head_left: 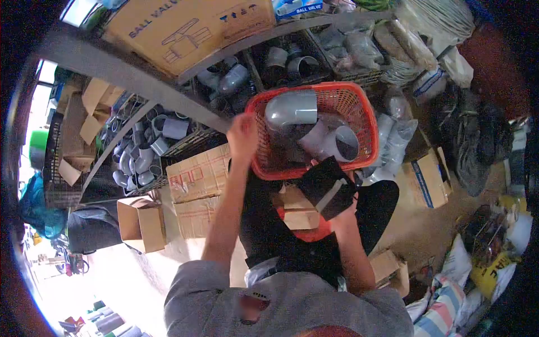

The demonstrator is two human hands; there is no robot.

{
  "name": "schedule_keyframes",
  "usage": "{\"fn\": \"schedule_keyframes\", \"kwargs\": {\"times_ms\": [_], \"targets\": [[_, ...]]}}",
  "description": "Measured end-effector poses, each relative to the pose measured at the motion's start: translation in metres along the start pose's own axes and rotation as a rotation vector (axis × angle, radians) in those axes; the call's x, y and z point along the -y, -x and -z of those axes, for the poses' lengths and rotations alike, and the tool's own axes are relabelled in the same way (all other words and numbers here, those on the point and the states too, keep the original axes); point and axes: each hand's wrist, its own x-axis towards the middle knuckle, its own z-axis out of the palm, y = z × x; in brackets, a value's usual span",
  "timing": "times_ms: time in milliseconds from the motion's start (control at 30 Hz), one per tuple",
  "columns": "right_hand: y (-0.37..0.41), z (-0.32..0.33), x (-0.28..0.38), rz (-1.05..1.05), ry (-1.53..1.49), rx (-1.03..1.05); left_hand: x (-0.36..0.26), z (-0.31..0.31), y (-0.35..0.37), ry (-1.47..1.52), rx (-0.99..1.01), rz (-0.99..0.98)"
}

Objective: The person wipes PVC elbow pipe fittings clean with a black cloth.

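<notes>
My left hand [242, 137] is raised at the left rim of a red plastic basket [368, 121], its fingers blurred and curled; whether it holds anything is too blurred to tell. In the basket lie grey pipe fittings, among them a large elbow [292, 108] at the top and an open-ended one [343, 143] at the right. My right hand [343, 214] grips a flat black item [325, 185] with a light strip across it, just below the basket's front rim. Part of its fingers is hidden behind the item.
Black crates of grey fittings [140, 151] stand left, under a slanted metal beam [129, 73]. A large cardboard box [185, 33] sits above. An open carton [141, 224] is at lower left. Bagged pipes [396, 143] lie right of the basket, beside another carton [429, 180].
</notes>
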Motion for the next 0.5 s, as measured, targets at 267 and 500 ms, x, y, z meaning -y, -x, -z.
{"fn": "schedule_keyframes", "kwargs": {"times_ms": [267, 500], "targets": [[0.007, 0.022, 0.045, 0.23, 0.04, -0.331, 0.342, -0.172, -0.241, 0.219, -0.061, -0.071], [0.007, 0.024, 0.087, 0.375, 0.027, -0.281, 0.289, -0.157, -0.275, -0.849, 0.193, 0.128]]}}
